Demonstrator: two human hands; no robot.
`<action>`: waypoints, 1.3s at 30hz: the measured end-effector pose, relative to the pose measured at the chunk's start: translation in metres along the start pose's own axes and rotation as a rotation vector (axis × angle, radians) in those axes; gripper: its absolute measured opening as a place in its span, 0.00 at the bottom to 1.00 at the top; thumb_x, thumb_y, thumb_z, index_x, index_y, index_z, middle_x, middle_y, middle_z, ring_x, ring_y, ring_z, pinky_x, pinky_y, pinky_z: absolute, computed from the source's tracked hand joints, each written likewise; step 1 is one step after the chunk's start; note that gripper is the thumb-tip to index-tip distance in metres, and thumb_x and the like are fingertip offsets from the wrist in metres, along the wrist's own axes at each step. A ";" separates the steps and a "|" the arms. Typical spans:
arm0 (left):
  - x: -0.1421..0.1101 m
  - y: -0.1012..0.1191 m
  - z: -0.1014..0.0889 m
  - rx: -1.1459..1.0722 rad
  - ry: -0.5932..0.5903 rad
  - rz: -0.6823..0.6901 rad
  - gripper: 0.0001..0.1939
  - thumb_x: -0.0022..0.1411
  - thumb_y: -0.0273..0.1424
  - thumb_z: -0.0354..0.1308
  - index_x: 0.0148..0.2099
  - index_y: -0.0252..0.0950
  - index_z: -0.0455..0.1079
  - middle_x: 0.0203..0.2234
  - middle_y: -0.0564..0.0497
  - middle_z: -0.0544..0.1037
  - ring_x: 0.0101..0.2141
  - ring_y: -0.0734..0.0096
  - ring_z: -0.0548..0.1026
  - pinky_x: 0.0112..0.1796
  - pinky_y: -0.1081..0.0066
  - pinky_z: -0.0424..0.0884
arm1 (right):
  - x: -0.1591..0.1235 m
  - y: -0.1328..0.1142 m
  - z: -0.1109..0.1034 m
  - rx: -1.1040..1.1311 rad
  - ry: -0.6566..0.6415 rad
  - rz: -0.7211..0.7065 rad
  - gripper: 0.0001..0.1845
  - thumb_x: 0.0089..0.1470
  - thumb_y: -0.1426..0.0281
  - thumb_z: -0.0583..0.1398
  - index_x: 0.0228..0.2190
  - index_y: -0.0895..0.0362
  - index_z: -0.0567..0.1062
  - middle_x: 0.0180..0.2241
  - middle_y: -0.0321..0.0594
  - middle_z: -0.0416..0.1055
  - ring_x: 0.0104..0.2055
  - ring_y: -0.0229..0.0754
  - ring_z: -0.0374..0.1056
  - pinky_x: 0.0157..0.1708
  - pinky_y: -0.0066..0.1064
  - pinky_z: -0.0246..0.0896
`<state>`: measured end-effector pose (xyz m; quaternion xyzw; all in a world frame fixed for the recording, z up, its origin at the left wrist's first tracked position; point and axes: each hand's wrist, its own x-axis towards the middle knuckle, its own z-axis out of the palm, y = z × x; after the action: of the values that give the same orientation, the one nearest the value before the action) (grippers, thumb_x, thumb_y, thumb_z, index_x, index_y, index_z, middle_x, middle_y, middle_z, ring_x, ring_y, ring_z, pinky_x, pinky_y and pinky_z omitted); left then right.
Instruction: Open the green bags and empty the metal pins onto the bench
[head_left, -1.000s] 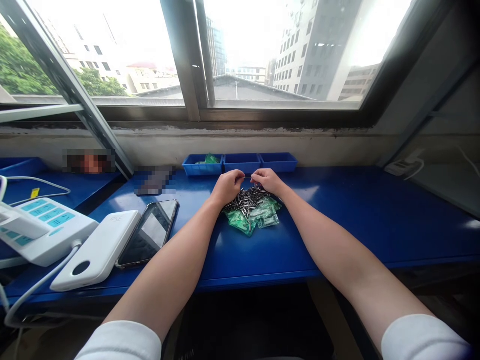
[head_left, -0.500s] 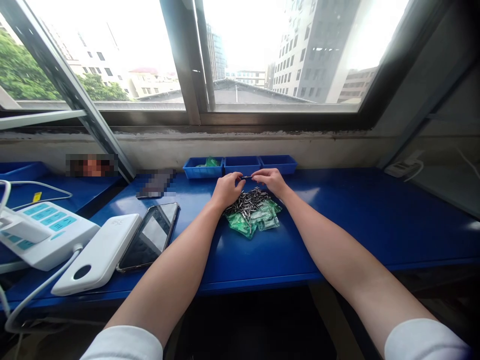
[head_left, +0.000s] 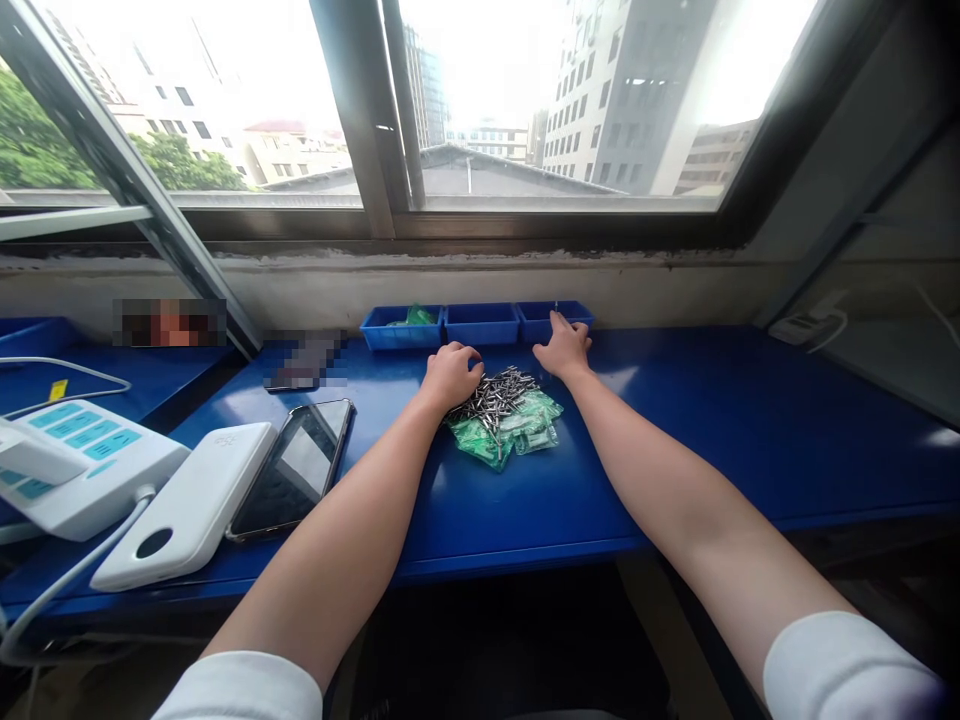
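A pile of small metal rod-like pieces [head_left: 499, 397] lies on the blue table, partly on green-tinted plastic bags [head_left: 484, 445]. At the pile's left edge is my left hand [head_left: 452, 375], its fingers bent and apart from the thumb, with nothing visible in them. My right hand [head_left: 564, 347] reaches to the front of the right blue bin [head_left: 536, 325], fingers spread and the thumb away from the index finger. Just beyond the index fingertip shows a tiny metal piece [head_left: 556, 306], apparently loose from the hand; its lower end is hidden.
Left of that bin stand a middle blue bin [head_left: 480, 325] and a left blue bin [head_left: 401, 335] holding green plastic. To the left lie a phone [head_left: 296, 465], a white power bank [head_left: 187, 505] and a white power strip [head_left: 97, 450] with cables. A window runs behind.
My hands were together above the pile, holding a small dark rod between them. The right hand has moved away to the right bin and spread its fingers; the left has come away from the rod.
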<state>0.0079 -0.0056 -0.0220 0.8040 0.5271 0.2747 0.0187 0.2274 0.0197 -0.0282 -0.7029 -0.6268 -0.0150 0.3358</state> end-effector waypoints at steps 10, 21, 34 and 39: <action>0.000 -0.002 0.005 -0.010 -0.084 -0.003 0.13 0.58 0.38 0.51 0.38 0.41 0.75 0.39 0.46 0.74 0.43 0.55 0.70 0.46 0.58 0.64 | -0.009 -0.018 -0.003 0.140 -0.011 -0.204 0.23 0.44 0.68 0.59 0.45 0.58 0.72 0.49 0.48 0.67 0.52 0.55 0.56 0.49 0.45 0.54; 0.000 -0.002 0.006 -0.023 -0.093 -0.013 0.14 0.58 0.33 0.48 0.37 0.43 0.76 0.40 0.47 0.75 0.45 0.56 0.70 0.46 0.58 0.63 | -0.029 -0.050 -0.005 0.295 -0.464 -0.538 0.08 0.45 0.66 0.63 0.27 0.57 0.79 0.30 0.40 0.73 0.33 0.40 0.66 0.36 0.29 0.57; 0.000 0.000 0.003 -0.018 -0.092 0.004 0.14 0.59 0.35 0.48 0.40 0.41 0.75 0.39 0.46 0.74 0.42 0.57 0.70 0.45 0.60 0.64 | -0.027 -0.046 -0.001 0.584 -0.383 -0.445 0.11 0.40 0.61 0.65 0.24 0.57 0.79 0.31 0.39 0.72 0.31 0.38 0.66 0.37 0.29 0.60; 0.001 0.000 0.001 -0.035 -0.065 0.009 0.14 0.60 0.38 0.49 0.41 0.41 0.74 0.39 0.46 0.74 0.43 0.55 0.70 0.45 0.58 0.63 | -0.027 -0.049 -0.005 0.681 -0.355 -0.378 0.15 0.42 0.58 0.64 0.26 0.58 0.78 0.25 0.38 0.72 0.27 0.38 0.66 0.30 0.29 0.60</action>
<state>0.0090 -0.0047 -0.0226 0.8144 0.5177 0.2577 0.0485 0.1795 -0.0071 -0.0143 -0.4164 -0.7620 0.2527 0.4268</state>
